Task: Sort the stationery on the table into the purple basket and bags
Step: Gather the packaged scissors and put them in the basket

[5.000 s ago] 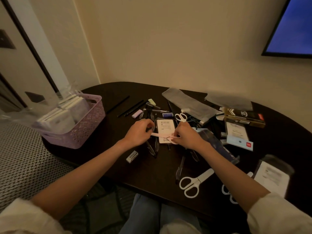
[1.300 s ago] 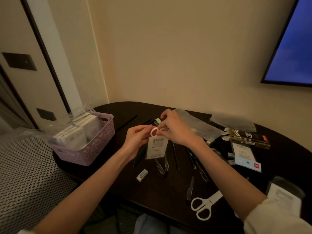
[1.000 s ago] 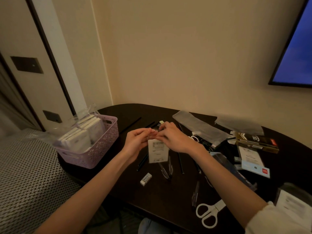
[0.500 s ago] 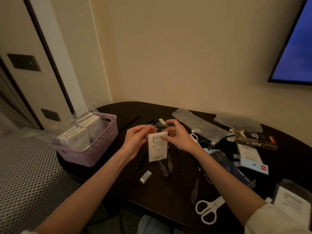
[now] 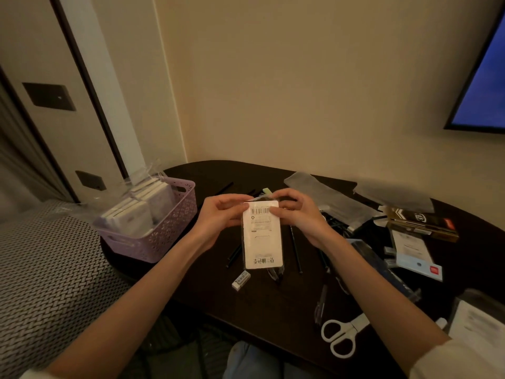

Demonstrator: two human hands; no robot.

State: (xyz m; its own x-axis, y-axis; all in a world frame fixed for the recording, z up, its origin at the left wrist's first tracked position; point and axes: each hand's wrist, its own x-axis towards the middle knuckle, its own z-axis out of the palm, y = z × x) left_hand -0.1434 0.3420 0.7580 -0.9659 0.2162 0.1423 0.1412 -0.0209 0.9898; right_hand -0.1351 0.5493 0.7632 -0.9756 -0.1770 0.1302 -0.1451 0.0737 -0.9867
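- Clear bag [image 5: 263, 237] with white barcode card, held upright above the table [image 5: 273, 302], between both hands.
- Left hand [image 5: 221, 217] pinches the bag's top left corner.
- Right hand [image 5: 299, 214] pinches the top right corner.
- Purple basket [image 5: 164, 236] well left of the hands, at the table's edge.

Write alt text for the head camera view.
Both hands, left and right, pinch the top of a clear bag with a white label card above a dark table. A purple basket sits left; white scissors lie right.
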